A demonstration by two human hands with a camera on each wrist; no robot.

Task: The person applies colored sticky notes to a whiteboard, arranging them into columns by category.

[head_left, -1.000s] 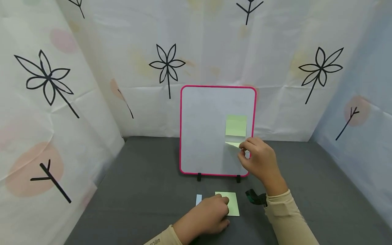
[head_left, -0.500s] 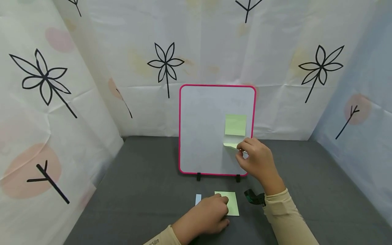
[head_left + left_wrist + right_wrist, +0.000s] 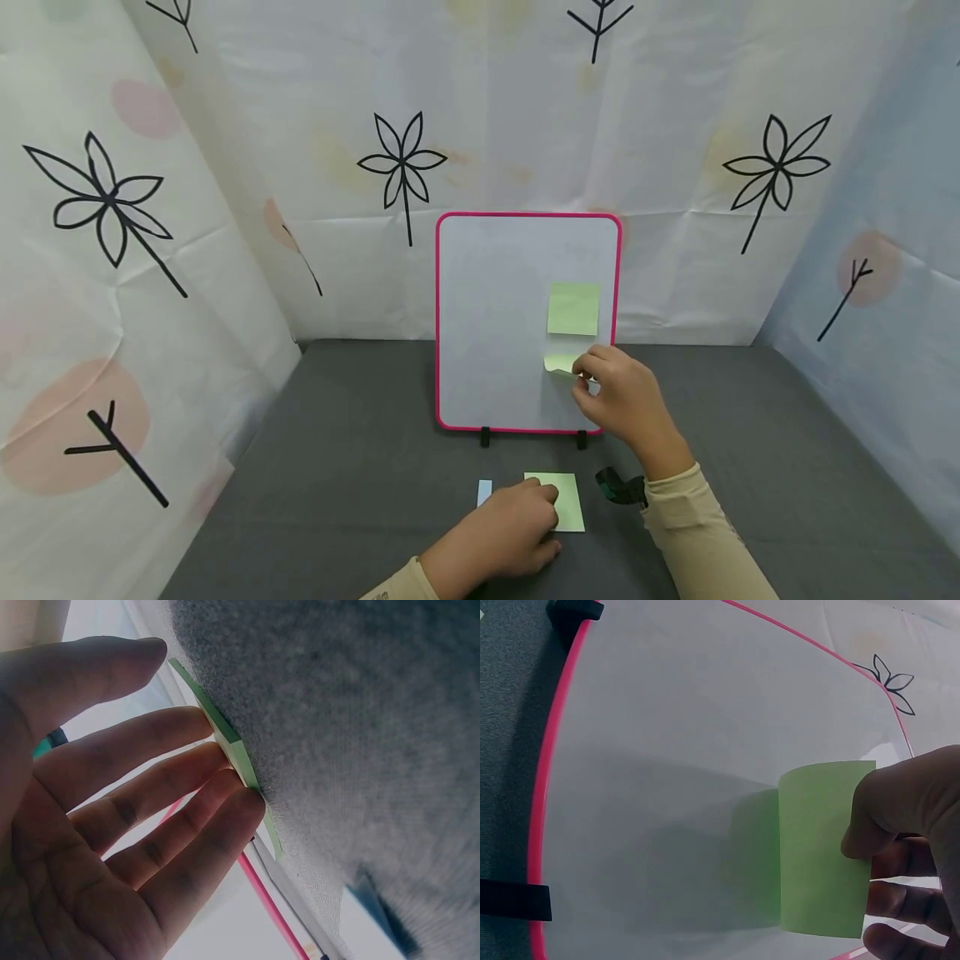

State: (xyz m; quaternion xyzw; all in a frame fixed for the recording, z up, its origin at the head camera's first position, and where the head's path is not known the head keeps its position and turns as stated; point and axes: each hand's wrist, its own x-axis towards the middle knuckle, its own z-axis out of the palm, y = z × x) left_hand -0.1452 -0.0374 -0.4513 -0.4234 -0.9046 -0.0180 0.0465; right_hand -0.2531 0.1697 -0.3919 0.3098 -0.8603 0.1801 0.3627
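Note:
A whiteboard [image 3: 495,333] with a pink frame stands upright on the grey table. My right hand [image 3: 622,404] is at its lower right, pinching a green sticky note [image 3: 817,847] between thumb and fingers at one edge. The note is bent, its far edge by the board surface, and it casts a shadow there. Just above, another green sticky note [image 3: 573,308] lies flat on the board. On the table in front, the fingers of my left hand [image 3: 502,525] are extended and rest on a pad of green sticky notes [image 3: 570,504], partly covering it.
Left of the pad lies a light blue strip [image 3: 484,492], partly behind the left hand. Two black feet [image 3: 484,437] hold the board's lower edge. A dark curved piece [image 3: 618,486] is by the right wrist. Patterned cloth walls [image 3: 337,275] surround the table.
My right hand has moved slightly left and down across the board with the pinched note, which shows more of its face and curls more. The left hand stays on the pad.

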